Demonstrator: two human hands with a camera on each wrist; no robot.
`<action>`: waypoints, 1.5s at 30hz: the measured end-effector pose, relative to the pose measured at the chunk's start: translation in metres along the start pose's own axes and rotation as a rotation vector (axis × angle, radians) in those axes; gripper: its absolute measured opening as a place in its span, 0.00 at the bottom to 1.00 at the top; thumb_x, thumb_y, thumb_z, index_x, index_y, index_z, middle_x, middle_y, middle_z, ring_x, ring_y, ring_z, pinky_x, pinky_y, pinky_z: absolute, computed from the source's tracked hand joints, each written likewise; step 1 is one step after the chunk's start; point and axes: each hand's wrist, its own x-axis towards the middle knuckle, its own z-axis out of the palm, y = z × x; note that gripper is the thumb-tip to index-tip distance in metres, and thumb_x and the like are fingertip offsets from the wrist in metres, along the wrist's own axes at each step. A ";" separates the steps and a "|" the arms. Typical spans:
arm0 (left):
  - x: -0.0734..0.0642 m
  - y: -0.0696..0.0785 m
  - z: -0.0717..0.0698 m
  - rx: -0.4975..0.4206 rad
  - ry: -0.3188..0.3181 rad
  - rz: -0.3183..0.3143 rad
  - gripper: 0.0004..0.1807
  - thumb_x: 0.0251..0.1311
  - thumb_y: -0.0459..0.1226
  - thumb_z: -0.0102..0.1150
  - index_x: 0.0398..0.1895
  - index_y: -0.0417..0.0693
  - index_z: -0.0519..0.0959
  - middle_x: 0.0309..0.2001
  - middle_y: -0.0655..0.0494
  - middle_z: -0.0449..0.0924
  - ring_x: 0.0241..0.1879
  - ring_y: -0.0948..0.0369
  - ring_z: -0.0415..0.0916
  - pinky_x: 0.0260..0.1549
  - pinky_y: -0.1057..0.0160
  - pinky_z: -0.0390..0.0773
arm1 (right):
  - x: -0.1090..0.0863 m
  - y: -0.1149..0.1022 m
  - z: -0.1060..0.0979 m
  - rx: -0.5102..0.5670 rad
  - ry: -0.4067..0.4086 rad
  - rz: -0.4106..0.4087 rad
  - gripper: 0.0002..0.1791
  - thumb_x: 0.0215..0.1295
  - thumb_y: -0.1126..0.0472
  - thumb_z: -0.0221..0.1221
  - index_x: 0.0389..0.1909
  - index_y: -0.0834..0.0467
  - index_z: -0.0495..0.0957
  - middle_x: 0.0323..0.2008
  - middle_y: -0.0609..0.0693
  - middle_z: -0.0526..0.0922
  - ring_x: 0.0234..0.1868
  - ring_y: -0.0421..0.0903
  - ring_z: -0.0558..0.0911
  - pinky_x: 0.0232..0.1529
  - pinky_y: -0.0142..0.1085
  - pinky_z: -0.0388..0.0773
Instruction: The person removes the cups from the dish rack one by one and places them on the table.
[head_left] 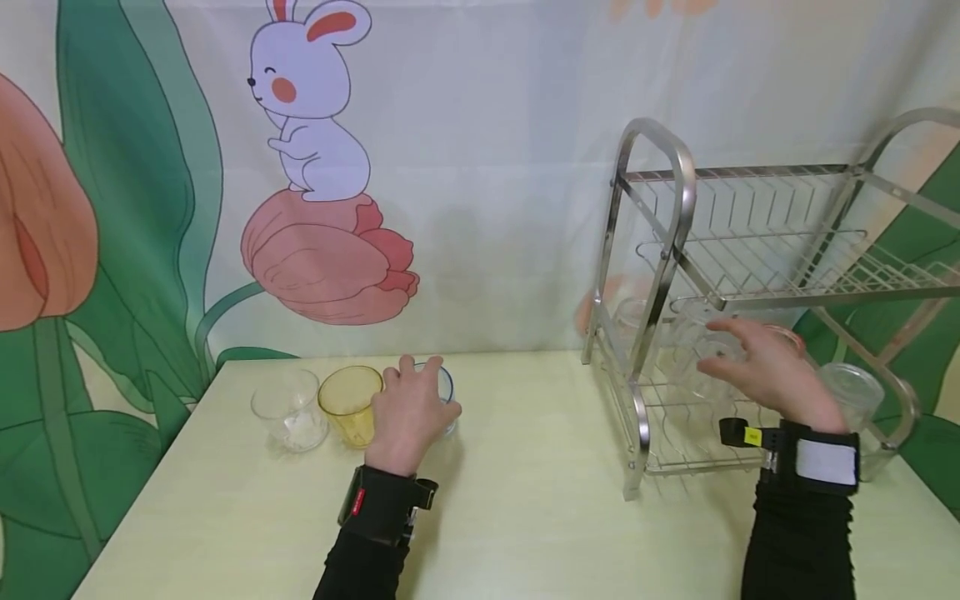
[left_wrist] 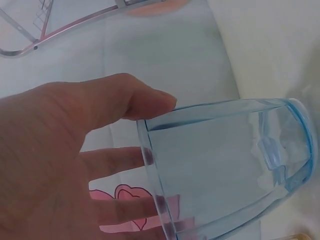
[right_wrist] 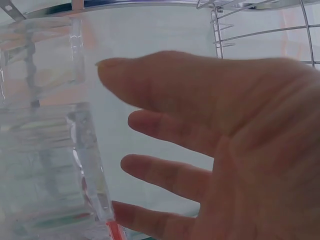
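My left hand holds a blue-tinted drinking glass by its rim, thumb on one side and fingers on the other. In the head view most of this glass is hidden behind the hand. Left of it stand a yellow glass and a clear glass. My right hand reaches into the lower level of the metal dish rack with fingers spread, holding nothing. Near its fingertips are clear glasses; a red rim shows behind the hand.
The two-level dish rack stands at the right of the pale table, its upper shelf overhanging the lower level. Another clear glass is beside my right wrist. A printed cloth hangs behind the table.
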 end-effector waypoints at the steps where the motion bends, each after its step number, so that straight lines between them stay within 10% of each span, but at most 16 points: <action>1: 0.000 0.000 0.000 0.003 0.004 -0.003 0.31 0.54 0.44 0.63 0.63 0.47 0.73 0.52 0.37 0.68 0.49 0.40 0.67 0.34 0.42 0.75 | 0.000 0.000 0.001 0.003 -0.008 0.002 0.37 0.72 0.46 0.57 0.71 0.64 0.59 0.66 0.67 0.63 0.59 0.66 0.69 0.51 0.61 0.69; 45: 0.000 -0.001 0.003 -0.019 -0.057 -0.038 0.28 0.58 0.40 0.58 0.64 0.46 0.72 0.56 0.38 0.67 0.53 0.41 0.63 0.37 0.40 0.74 | 0.011 0.011 0.013 0.038 -0.071 0.070 0.41 0.67 0.53 0.62 0.72 0.67 0.54 0.66 0.71 0.58 0.62 0.70 0.65 0.53 0.65 0.67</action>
